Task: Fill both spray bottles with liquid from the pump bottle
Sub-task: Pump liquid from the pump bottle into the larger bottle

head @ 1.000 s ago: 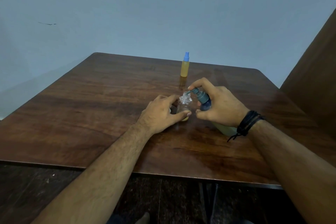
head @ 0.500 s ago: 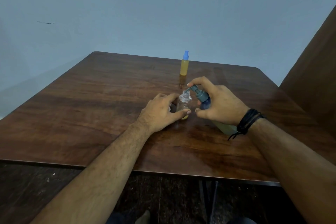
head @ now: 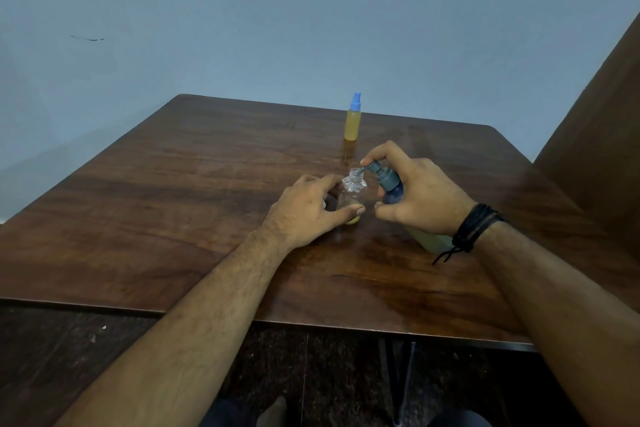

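Right hand (head: 422,199) curled round tilted pump bottle (head: 391,184), forefinger on pump head, nozzle over open neck for aiming. Left hand (head: 311,210) pinching clear bottle (head: 352,196) upright on counter (head: 173,201), steadying. Filled, capped bottle (head: 353,118) parked farther back.

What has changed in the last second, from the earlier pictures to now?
Almost nothing. The right hand still holds the pump bottle tilted, spout at the open clear bottle, which the left hand still steadies. The filled spray bottle stands untouched behind them.
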